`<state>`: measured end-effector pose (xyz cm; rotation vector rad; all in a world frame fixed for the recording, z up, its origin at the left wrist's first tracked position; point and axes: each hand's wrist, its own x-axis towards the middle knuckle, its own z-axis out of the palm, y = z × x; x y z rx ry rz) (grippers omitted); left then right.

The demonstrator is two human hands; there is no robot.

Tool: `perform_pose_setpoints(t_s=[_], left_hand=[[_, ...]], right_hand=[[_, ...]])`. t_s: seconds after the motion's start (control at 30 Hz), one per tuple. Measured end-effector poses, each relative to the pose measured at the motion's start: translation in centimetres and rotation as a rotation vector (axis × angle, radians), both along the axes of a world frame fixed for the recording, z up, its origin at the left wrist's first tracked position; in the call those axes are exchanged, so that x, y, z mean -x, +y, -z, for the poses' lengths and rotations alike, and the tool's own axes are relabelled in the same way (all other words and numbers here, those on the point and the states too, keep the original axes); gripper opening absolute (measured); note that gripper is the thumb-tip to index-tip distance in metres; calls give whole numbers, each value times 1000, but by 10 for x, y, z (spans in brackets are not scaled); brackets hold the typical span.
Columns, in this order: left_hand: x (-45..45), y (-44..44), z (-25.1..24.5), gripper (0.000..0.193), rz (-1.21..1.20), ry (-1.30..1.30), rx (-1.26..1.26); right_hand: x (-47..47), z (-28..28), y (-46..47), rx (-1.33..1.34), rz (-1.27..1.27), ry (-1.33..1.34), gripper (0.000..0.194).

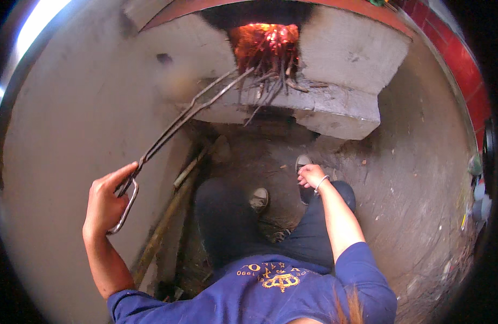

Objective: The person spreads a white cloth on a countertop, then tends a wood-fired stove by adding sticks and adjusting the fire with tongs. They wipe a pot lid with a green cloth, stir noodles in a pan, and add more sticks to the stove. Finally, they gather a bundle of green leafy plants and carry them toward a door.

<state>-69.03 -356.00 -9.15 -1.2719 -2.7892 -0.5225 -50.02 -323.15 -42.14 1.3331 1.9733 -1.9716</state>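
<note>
My left hand point(108, 199) grips the looped handle of long metal fire tongs point(176, 122). The two arms of the tongs run up and rightward, their ends slightly apart at the lower left of the stove's firebox opening point(267, 44). Flames and embers glow inside, with thin sticks point(276, 83) of firewood poking out over the ledge. Whether the tong ends touch any stick cannot be told. Over my right knee hangs my right hand point(312, 175), fingers curled and no object visible in them; a bracelet point(321, 184) circles that wrist.
The pale masonry stove point(352, 50) has a projecting ledge point(338, 101) below its opening. A bamboo-like pole point(164, 227) leans along the wall point(70, 121) on my left. My shoes point(259, 199) rest on the dirt-strewn floor point(378, 218). Scattered debris lies at the far right.
</note>
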Motion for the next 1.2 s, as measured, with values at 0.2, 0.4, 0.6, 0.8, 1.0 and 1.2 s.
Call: perform_pose_setpoints(t_s=[0.2,0.4,0.6,0.8,1.0,1.2], left_hand=[[-6,-67,26,48,-105,-66,208],[11,-85,58,52,-40,-96,138],[21,-89,59,50,6,-79,8],[34,-95,72,49,22,-122,198],[75,-75,124,37,130,21,630],[121,-51,169,19,298,253,884]], right_hand=[[-5,-9,-5,9,44,108,15],[-22,-38,-9,-3,107,194,15],[-52,-70,9,-351,277,212,13],[-86,-63,5,-629,314,144,9],[-108,-60,-11,-756,320,105,10],[-117,-53,-38,-959,190,38,20]])
